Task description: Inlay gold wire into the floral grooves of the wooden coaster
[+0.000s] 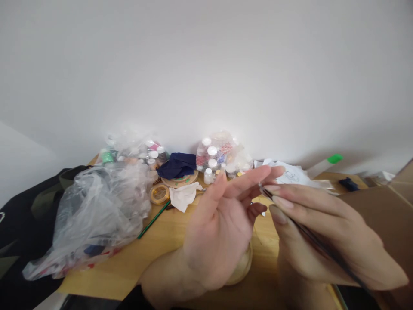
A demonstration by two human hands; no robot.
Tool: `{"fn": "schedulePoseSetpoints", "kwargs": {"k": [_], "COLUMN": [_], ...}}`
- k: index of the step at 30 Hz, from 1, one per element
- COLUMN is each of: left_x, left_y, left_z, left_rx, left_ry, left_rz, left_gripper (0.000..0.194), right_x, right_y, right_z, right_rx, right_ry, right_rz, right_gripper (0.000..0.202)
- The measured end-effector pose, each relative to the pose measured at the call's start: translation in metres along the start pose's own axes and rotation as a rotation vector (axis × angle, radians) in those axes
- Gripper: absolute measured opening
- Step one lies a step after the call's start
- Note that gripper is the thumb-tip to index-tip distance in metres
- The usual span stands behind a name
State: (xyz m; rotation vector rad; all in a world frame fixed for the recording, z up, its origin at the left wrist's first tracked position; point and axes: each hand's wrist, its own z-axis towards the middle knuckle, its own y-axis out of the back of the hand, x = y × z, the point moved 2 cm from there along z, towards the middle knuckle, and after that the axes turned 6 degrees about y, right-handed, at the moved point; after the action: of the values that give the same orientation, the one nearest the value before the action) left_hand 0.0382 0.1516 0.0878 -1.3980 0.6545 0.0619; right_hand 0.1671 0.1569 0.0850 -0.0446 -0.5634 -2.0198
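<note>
My left hand (222, 228) is raised over the table with its palm toward me and its fingers spread, the longer ones pointing up and right. Nothing can be seen in its palm. Close beside it, my right hand (316, 228) pinches a thin dark tool (309, 237) between thumb and fingers. The tool slants up and left, and its small shiny tip lies at the fingers of my left hand; whether it touches them I cannot tell. Behind and below my left hand, a round pale object (243, 267) is mostly hidden.
A clear plastic bag (100, 206) and a green pencil (154, 219) lie left. Behind are a yellow round container (160, 194), white tissue (184, 196), dark blue cloth (177, 165), bagged bottles (212, 151) and papers (290, 172). A cardboard box (371, 211) stands right.
</note>
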Motion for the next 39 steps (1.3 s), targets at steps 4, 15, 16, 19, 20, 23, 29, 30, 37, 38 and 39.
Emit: {"fn": "schedulePoseSetpoints", "kwargs": {"k": [4, 15, 16, 19, 20, 23, 29, 30, 37, 38, 39], "left_x": [0.0, 0.0, 0.0, 0.0, 0.0, 0.0, 0.0, 0.0, 0.0, 0.0, 0.0], "left_y": [0.001, -0.002, -0.002, -0.003, -0.003, -0.003, -0.004, -0.004, -0.005, -0.005, -0.006], "left_z": [0.0, 0.0, 0.0, 0.0, 0.0, 0.0, -0.002, -0.002, -0.002, -0.003, -0.003], "left_rx": [-0.004, -0.03, -0.027, -0.03, -0.035, -0.047, -0.047, -0.053, -0.093, -0.09, -0.087], "left_ry": [-0.006, -0.001, -0.001, -0.006, -0.006, -0.012, -0.032, -0.036, -0.045, -0.045, -0.046], "left_rz": [-0.011, 0.008, 0.009, 0.021, 0.03, 0.057, 0.1, 0.109, 0.162, 0.154, 0.142], "left_gripper": [0.049, 0.052, 0.052, 0.052, 0.052, 0.052, 0.052, 0.052, 0.052, 0.053, 0.053], "right_x": [0.002, 0.003, 0.003, 0.004, 0.003, 0.001, -0.003, -0.003, 0.0, 0.001, 0.001], "right_y": [0.001, -0.005, -0.006, -0.009, -0.009, -0.008, -0.004, -0.003, 0.0, 0.0, 0.0], "right_z": [0.002, 0.009, 0.011, 0.013, 0.013, 0.012, 0.006, 0.006, 0.011, 0.012, 0.013], "right_rx": [0.002, -0.038, -0.047, -0.032, -0.031, -0.046, -0.017, -0.017, 0.06, 0.061, 0.062], "right_ry": [0.002, 0.054, 0.058, 0.059, 0.063, 0.078, 0.044, 0.042, -0.055, -0.062, -0.066], "right_rz": [0.053, 0.021, 0.019, 0.006, 0.002, -0.005, -0.009, 0.0, 0.005, 0.003, 0.004], "right_gripper": [0.033, 0.029, 0.028, 0.025, 0.025, 0.03, 0.032, 0.032, 0.012, 0.01, 0.01]}}
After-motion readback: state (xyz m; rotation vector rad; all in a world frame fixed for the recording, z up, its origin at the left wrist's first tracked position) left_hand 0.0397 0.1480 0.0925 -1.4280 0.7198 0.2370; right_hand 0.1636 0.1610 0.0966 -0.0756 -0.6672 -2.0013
